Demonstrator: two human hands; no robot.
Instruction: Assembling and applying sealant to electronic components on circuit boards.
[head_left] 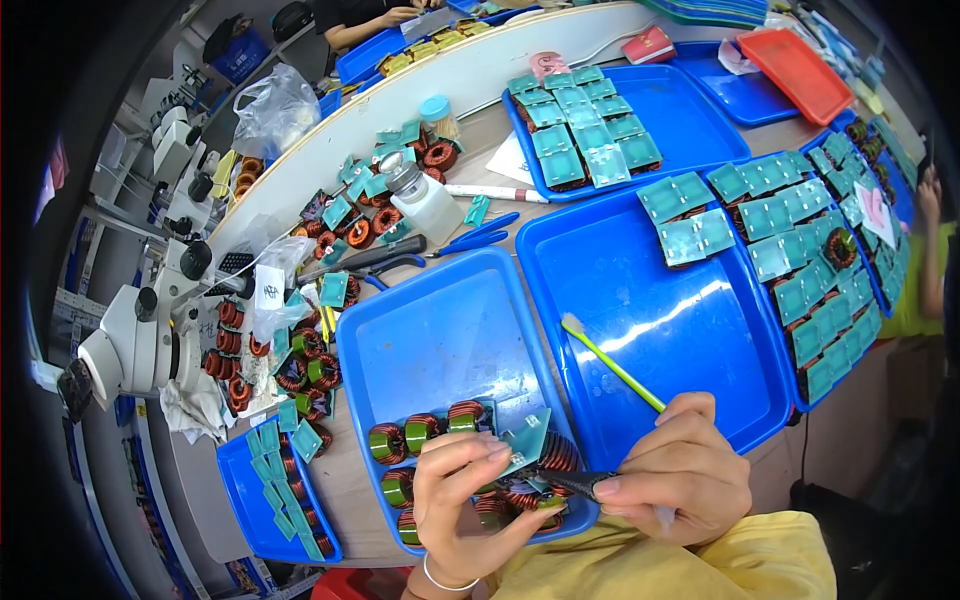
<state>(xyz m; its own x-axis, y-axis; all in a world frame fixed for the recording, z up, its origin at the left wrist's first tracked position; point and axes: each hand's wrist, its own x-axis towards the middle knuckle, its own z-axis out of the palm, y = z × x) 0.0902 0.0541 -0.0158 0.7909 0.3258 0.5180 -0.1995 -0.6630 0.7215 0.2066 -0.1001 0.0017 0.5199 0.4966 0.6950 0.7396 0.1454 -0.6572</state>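
Note:
Low in the head view, my left hand (pixel 450 500) grips the edge of a small teal circuit board (pixel 532 432) with copper-wound toroid coils beneath it. My right hand (pixel 690 475) is closed around a dark, slim tool that looks like tweezers (pixel 572 480), its tip against the board's near side. A yellow-green brush (pixel 620 370) also juts up and left out of my right hand. Under my hands lies a blue tray (pixel 440 330) with several green-and-copper coils (pixel 420 432). The tool's tip is partly hidden by my fingers.
Right of it sits another blue tray (pixel 640 340) holding a few boards; more board-filled trays (pixel 800 270) stand beyond. At left are loose coils, pliers (pixel 480 235), a clear bottle (pixel 425 200), a microscope (pixel 130 340) and a smaller tray (pixel 240 500). Another person's hands (pixel 400 16) show at the top.

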